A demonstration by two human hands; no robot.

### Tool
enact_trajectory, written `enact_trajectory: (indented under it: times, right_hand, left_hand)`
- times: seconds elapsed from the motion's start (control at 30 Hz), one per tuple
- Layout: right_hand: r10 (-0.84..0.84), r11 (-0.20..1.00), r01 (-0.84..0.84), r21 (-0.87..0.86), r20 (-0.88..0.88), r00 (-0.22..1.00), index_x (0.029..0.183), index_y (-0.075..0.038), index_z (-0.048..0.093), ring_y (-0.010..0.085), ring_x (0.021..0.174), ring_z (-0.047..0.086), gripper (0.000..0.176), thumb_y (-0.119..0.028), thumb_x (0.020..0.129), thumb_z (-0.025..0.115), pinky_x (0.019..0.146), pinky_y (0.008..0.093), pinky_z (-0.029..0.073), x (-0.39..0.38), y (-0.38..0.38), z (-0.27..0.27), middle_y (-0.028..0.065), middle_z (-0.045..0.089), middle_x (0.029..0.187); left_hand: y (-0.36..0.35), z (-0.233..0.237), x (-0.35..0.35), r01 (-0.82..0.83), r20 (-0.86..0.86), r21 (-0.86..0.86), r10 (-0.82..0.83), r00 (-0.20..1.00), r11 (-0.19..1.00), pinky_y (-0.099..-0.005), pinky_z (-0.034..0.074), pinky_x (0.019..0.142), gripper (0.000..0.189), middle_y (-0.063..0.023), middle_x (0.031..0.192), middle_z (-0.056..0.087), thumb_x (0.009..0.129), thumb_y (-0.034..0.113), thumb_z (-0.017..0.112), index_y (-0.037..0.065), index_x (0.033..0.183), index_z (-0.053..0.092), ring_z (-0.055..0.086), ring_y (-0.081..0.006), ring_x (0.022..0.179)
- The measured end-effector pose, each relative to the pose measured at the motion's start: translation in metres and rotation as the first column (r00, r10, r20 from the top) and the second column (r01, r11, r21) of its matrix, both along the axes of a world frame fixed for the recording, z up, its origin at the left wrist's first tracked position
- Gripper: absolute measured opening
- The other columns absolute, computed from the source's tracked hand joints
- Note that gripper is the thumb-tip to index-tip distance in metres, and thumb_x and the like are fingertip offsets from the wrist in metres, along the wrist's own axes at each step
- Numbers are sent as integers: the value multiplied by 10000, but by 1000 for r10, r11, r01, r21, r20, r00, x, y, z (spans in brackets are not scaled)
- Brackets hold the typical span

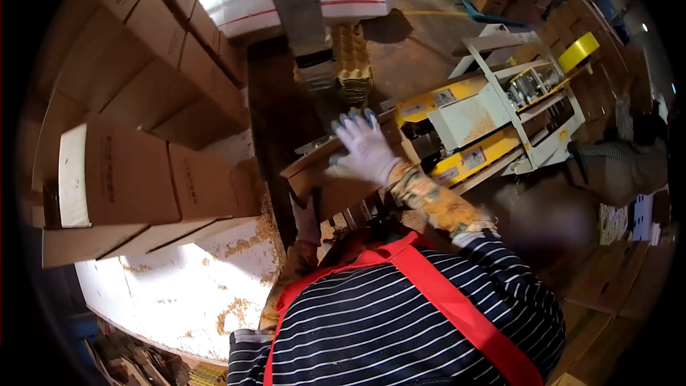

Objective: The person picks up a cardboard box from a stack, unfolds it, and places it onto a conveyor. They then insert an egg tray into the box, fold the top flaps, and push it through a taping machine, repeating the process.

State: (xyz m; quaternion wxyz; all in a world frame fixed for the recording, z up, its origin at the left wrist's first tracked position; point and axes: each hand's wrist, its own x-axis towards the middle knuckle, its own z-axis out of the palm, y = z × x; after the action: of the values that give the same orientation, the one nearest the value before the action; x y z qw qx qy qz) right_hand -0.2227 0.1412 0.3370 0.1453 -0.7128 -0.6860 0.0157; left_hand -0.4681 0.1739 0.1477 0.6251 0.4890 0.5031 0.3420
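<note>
A brown cardboard carton stands in front of me at the near end of a yellow and white carton-sealing machine. My right hand, in a pale glove, reaches over the carton with its fingers stretched and spread. At the carton's left side is my left hand, also gloved; its visible fingers are apart and seem to rest against the cardboard. Part of that hand lies in shadow. The carton's contents cannot be made out.
A white table strewn with brown crumbs is at the left, bearing cardboard boxes. Stacked egg trays stand ahead beside a grey post. A roll of yellow tape sits on the machine. Another person is at the right.
</note>
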Motion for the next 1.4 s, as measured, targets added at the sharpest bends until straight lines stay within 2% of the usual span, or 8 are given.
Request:
enact_trajectory:
  times: [0.43, 0.53, 0.7, 0.8, 1.13, 1.17, 1.3, 1.4]
  right_hand:
    - [-253, 957, 266, -118, 116, 961, 1447, 27, 348, 379, 1424, 265, 739, -477, 926, 494, 1179, 505, 150, 75, -106, -57, 249, 333, 1498]
    - [-290, 953, 300, -35, 163, 943, 1445, 15, 367, 404, 1383, 321, 737, -471, 918, 538, 1159, 506, 213, 79, -84, -45, 264, 360, 1474]
    - [384, 870, -167, 464, -426, 819, 1427, -88, 469, 368, 1340, 414, 773, -324, 735, 717, 1128, 447, 320, -29, 10, 133, 182, 455, 1443]
    - [718, 540, -376, 753, -179, 673, 1422, -41, 448, 375, 1354, 393, 868, -636, 818, 637, 1147, 505, 251, -128, 58, 231, 204, 474, 1404]
    - [843, 487, -193, 852, -401, 357, 971, -14, 650, 288, 702, 650, 156, -142, 884, 633, 722, 419, 516, -246, 90, 294, 148, 650, 781]
    - [447, -65, 14, 998, 17, 895, 978, -10, 647, 283, 679, 646, 184, -175, 897, 630, 679, 420, 516, -238, 104, 272, 163, 648, 802]
    - [843, 426, 409, 807, -518, 144, 1257, -21, 567, 228, 967, 653, 462, -392, 986, 523, 744, 310, 561, -113, 42, 262, 136, 662, 1071]
    - [752, 337, 321, 885, -458, 474, 1218, 10, 586, 266, 1011, 637, 437, -355, 985, 525, 839, 361, 530, -12, 7, 228, 159, 648, 1116]
  left_hand:
    - [-13, 42, 124, 196, -266, 315, -112, 958, 929, -386, 325, 1114, 815, -236, 1470, 358, 922, 204, 663, -35, 1519, 163, 410, -294, 1338]
    - [9, 120, 133, 637, 195, -316, -609, 769, 703, -306, 414, 1020, 676, -96, 1303, 565, 960, 346, 612, 75, 1504, 316, 520, -185, 1216]
    - [-10, 235, 44, 183, 301, 170, -228, 926, 968, -269, 399, 990, 346, -76, 1244, 601, 973, 39, 532, -35, 1311, 531, 532, -138, 1154]
    - [-37, 288, -37, -600, 457, 636, 389, 800, 485, -319, 423, 968, 349, -108, 1121, 633, 924, 18, 430, -74, 1234, 564, 588, -209, 1029]
    - [28, 308, -132, -456, 172, 795, 573, 802, 399, -509, 85, 1167, 598, 37, 1638, 68, 1053, 369, 368, 238, 1579, 115, 79, -191, 1498]
    - [29, 306, -134, -469, 178, 789, 581, 794, 398, -509, 85, 1167, 598, 37, 1638, 68, 1053, 369, 368, 238, 1579, 115, 79, -191, 1498]
    - [19, 352, -121, -612, 371, 752, 610, 700, 245, -439, 158, 1200, 634, -175, 1607, 152, 1028, 257, 449, 15, 1536, 156, 164, -327, 1482]
    - [23, 403, -94, -576, 580, 813, 224, 783, -90, -452, 163, 1203, 902, -221, 1580, 201, 870, 281, 707, -1, 1530, 160, 220, -375, 1459]
